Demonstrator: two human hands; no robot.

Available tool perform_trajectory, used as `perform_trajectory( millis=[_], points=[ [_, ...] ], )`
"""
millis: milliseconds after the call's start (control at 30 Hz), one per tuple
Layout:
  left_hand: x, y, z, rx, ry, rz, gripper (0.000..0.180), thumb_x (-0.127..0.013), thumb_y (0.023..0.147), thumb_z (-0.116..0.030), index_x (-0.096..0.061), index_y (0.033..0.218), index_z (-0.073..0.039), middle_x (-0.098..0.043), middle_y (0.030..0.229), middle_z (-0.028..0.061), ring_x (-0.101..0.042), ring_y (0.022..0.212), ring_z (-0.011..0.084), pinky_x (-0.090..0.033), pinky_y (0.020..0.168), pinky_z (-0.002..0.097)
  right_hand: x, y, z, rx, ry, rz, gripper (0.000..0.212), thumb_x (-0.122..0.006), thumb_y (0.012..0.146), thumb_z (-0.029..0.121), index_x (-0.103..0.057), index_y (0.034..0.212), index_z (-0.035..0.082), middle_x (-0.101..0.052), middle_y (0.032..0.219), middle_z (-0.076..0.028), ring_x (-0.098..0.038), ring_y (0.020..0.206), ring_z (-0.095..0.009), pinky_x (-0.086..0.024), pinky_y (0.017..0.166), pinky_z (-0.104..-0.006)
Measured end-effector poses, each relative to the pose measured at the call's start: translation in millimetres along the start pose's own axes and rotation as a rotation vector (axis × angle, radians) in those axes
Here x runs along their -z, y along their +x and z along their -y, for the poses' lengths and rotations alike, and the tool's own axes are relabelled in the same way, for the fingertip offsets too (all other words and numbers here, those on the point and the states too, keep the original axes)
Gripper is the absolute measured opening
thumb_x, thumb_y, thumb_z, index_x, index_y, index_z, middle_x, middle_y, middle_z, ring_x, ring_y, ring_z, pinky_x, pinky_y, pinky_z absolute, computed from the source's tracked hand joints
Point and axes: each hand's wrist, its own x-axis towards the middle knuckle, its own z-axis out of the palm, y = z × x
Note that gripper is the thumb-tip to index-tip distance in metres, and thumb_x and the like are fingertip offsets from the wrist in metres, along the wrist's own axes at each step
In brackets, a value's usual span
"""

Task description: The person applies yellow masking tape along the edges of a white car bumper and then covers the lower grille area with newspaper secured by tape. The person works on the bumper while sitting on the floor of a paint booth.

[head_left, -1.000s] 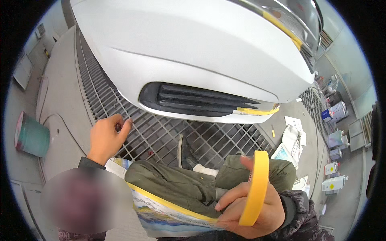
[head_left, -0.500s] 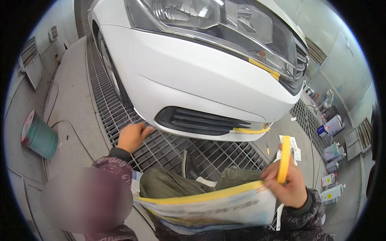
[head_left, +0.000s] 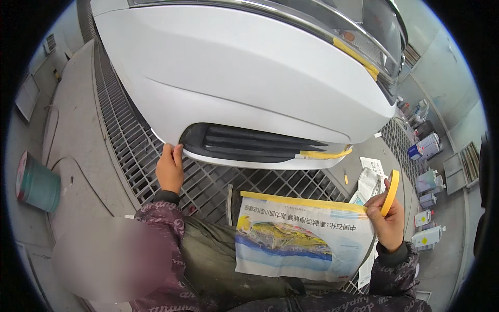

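Observation:
A white car bumper point(head_left: 249, 99) fills the upper middle, with a black lower grille insert point(head_left: 244, 143) set into it. My left hand point(head_left: 170, 167) pinches the bumper's lower edge just left of that insert, thumb and fingers closed on it. In my right hand point(head_left: 385, 218) are a roll of yellow masking tape point(head_left: 392, 192) and the corner of a newspaper sheet point(head_left: 291, 239). Yellow tape runs along the sheet's top edge, and the sheet hangs over my lap. Strips of yellow tape point(head_left: 325, 154) stick to the insert's right end, and more tape point(head_left: 356, 57) lies below the headlight.
Metal floor grating point(head_left: 122, 135) runs beneath the bumper. A green bucket point(head_left: 39, 184) stands at left beside a cable point(head_left: 86, 177). Several cans and bottles point(head_left: 427, 179) line the right side. Loose newspaper point(head_left: 369, 179) lies on the floor near my right hand.
My left hand has moved up to the bumper's lower edge and closed on it. The newspaper has swung out flatter in front of my lap, still in my right hand. The view has shifted closer to the bumper.

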Motion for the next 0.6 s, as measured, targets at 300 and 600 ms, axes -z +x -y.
perform_trajectory(
  millis=[300,600],
  points=[
    [-29,-18,-26,0.647,-0.734,0.065,0.044,-0.057,0.106,-0.043,-0.043,0.078,-0.013,-0.041,0.063,-0.0057,-0.036,0.051,0.0046,-0.028,0.043,0.0248,-12,7,-26,-0.067,0.260,-0.016,0.013,-0.072,0.089,0.004,-0.060,0.094,0.006,-0.067,0.084,-0.004,-0.063,0.086,-0.013,-0.020,0.124,-0.0437],
    [-62,-48,-74,0.772,-0.975,-0.217,0.046,-0.056,0.105,-0.049,-0.043,0.078,-0.014,-0.037,0.055,-0.0051,-0.034,0.042,0.0069,-0.026,0.039,0.0256,-6,-7,-52,-0.028,0.215,-0.015,0.011,-0.070,0.092,0.005,-0.059,0.094,0.006,-0.068,0.084,-0.006,-0.064,0.081,-0.014,-0.016,0.125,-0.0451]
  ],
)
